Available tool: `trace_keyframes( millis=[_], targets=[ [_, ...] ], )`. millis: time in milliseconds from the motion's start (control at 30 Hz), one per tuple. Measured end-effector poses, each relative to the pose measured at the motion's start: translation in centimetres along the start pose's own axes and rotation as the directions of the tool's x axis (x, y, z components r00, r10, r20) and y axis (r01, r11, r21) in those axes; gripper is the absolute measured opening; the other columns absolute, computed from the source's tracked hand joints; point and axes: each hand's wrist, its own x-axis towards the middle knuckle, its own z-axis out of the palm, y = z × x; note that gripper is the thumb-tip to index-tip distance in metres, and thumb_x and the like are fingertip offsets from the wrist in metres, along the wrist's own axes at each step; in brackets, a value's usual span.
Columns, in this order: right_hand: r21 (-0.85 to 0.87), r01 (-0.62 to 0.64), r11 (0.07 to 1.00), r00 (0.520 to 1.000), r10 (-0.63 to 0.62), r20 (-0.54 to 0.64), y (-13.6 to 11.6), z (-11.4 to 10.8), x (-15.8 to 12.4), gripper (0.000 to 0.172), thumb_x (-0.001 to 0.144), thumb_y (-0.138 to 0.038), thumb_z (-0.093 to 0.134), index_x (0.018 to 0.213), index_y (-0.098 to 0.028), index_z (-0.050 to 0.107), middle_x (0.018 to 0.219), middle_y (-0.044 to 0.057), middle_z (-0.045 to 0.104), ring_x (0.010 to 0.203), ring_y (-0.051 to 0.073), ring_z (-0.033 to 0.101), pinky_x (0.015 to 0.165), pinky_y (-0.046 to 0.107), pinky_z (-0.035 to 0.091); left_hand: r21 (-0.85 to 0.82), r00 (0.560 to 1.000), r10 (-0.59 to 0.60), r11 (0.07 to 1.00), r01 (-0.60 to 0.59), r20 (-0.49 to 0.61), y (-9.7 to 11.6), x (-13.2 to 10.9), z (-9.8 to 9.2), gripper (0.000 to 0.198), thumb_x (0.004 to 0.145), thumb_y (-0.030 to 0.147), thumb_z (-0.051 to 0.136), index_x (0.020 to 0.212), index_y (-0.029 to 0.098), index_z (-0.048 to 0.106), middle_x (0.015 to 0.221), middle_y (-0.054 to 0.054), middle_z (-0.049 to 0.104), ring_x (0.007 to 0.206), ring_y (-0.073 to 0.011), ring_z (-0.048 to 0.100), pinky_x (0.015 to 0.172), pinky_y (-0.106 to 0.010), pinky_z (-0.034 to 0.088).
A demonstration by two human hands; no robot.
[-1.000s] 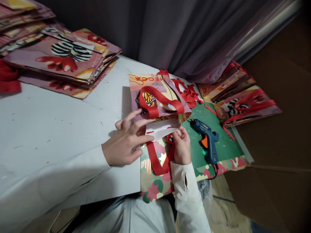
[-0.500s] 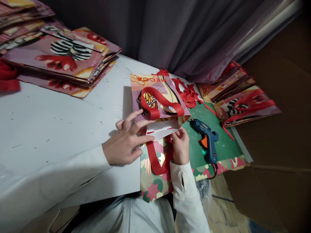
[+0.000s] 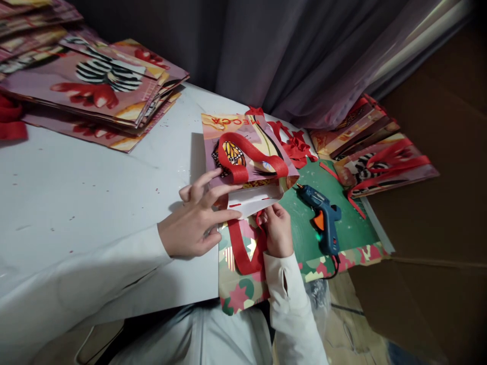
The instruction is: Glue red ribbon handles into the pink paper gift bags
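A paper gift bag [image 3: 247,137] printed with a butterfly and "MECCA" lies on the table, its white-lined mouth facing me. One red ribbon handle [image 3: 243,144] loops over its printed front. My left hand [image 3: 196,220] has its fingers spread, some touching the bag's front and others at the mouth's lower edge. At the mouth's right side, my right hand [image 3: 278,230] pinches the second red ribbon handle [image 3: 243,253], which hangs in a loop toward me. The right fingertips are partly hidden. Right of the bag, a blue glue gun [image 3: 321,210] lies with its green light on.
A green cutting mat [image 3: 350,220] lies under the glue gun, above patterned paper [image 3: 239,291]. Stacked flat bags [image 3: 102,96] stand at the left, finished-looking bags with ribbons [image 3: 384,165] at the right. Red ribbon pieces [image 3: 294,147] are heaped behind; a curtain [image 3: 251,50] hangs beyond.
My right hand has shifted slightly left and down along the bag's mouth, now pinching the ribbon handle near its upper right end. My left hand stays spread at the mouth.
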Motion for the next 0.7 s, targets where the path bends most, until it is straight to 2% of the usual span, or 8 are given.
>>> trace_keyframes(
  millis=[200,333,500,700],
  targets=[
    [0.038,-0.051,0.998,0.996,0.047,0.081,-0.35,-0.39,-0.39,0.035,0.064,-0.045,0.079,0.071,-0.019,0.057,0.052,-0.006,0.055,0.041,0.004,0.039,0.039,0.017,0.026,0.016,1.000,-0.006,1.000,0.006,-0.011,0.10,0.03,0.02,0.056,0.066,0.008,0.055,0.114,0.033,0.070,0.149,-0.003,0.033,0.144,-0.0435,0.015,0.093,-0.054,0.035],
    [-0.004,-0.032,0.999,0.998,0.032,0.060,-0.72,-0.56,-0.44,0.035,0.064,-0.045,0.079,0.072,-0.019,0.057,0.056,-0.007,0.055,0.044,0.004,0.043,0.038,0.015,0.027,0.017,1.000,-0.013,1.000,0.013,-0.008,0.10,0.04,-0.02,0.055,0.067,0.009,0.055,0.114,0.034,0.070,0.149,-0.004,0.033,0.144,-0.0434,0.014,0.093,-0.053,0.035],
    [-0.027,-0.023,0.999,0.999,0.023,0.028,-0.79,-0.32,-0.44,0.034,0.064,-0.045,0.077,0.070,-0.019,0.056,0.052,-0.008,0.052,0.040,0.003,0.039,0.036,0.015,0.024,-0.003,0.999,-0.023,1.000,0.023,-0.024,0.03,0.05,-0.04,0.055,0.067,0.010,0.056,0.114,0.034,0.071,0.148,-0.004,0.035,0.143,-0.0441,0.015,0.094,-0.054,0.035],
    [-0.034,-0.014,0.999,0.998,0.016,0.056,-0.71,-0.60,-0.48,0.027,0.067,-0.040,0.074,0.070,-0.020,0.056,0.053,-0.008,0.052,0.041,0.003,0.039,0.036,0.015,0.026,-0.004,0.999,-0.032,0.999,0.032,-0.036,0.04,0.07,-0.02,0.052,0.068,0.011,0.057,0.112,0.035,0.071,0.147,-0.004,0.037,0.143,-0.0438,0.016,0.095,-0.055,0.034]
  ],
)
